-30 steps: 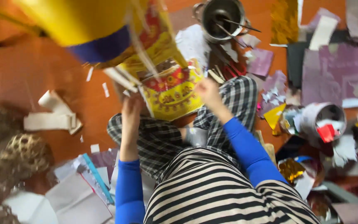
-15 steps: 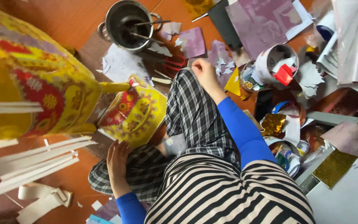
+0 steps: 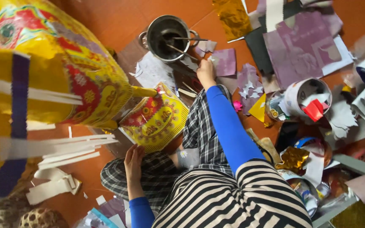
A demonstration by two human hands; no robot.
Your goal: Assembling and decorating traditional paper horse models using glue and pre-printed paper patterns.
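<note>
Seated person, 2 hands apart, patterned yellow paper piece on the floor by the knee.

The yellow paper piece (image 3: 156, 122) lies flat, its long axis running from lower left to upper right, toward the metal pot (image 3: 167, 36). Left hand (image 3: 132, 159) rests at its lower edge, fingers loosely spread, touching it. Right hand (image 3: 205, 72) reaches near the pot; its finger state cannot be determined.

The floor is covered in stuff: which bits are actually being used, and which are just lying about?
In use:
right hand near the metal pot
left hand beside the yellow patterned piece

Lying about:
purple paper sheets
white cup
gold foil
white paper strips
</note>
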